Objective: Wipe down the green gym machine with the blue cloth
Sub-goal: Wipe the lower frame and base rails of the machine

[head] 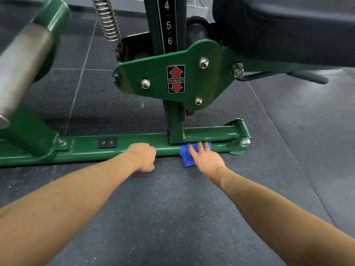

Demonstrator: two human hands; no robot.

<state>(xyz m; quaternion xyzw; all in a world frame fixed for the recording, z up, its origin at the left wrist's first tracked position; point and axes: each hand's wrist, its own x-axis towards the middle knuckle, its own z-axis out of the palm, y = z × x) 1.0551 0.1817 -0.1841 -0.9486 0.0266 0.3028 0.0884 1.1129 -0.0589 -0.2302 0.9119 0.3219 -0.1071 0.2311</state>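
Cannot see the fingertips of the left hand [143, 157], tucked over the far side of the green bar [86, 148]. Cannot see the middle of the blue cloth [184, 158] either, covered by the right hand [206, 159]. Cannot make out the grey roller [23, 66] well: all blurry, and cut off by the left edge, like the green bar. Only get part of the black pad [278, 22], cut off at the top and right. Lose the spring [106, 20] at the top edge. Lose the number strip [168, 25] above the 4, and below the 6 behind the green plate [192, 77].
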